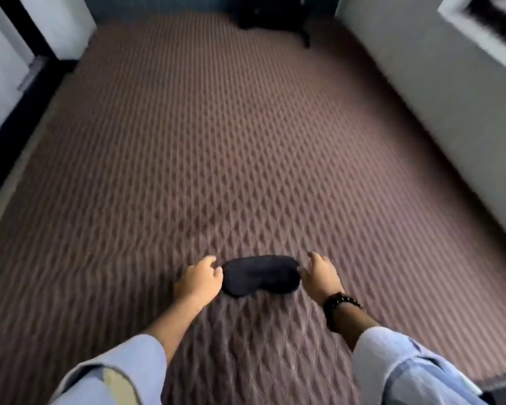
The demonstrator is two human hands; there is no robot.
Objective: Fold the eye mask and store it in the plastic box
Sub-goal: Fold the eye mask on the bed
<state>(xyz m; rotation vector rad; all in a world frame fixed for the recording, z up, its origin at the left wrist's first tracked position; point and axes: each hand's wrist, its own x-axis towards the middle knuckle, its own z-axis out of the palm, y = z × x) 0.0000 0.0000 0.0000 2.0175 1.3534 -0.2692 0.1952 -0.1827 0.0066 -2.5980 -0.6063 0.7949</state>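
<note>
A black eye mask lies flat and unfolded on the quilted brown bed cover, near its front edge. My left hand pinches the mask's left end with curled fingers. My right hand, a dark beaded bracelet on its wrist, grips the mask's right end. The mask stretches between the two hands. No plastic box is in view.
The bed cover fills most of the view. A pale wall runs along the right side, with a window frame at the top right. A dark object stands at the bed's far end. White panels and dark trim line the left.
</note>
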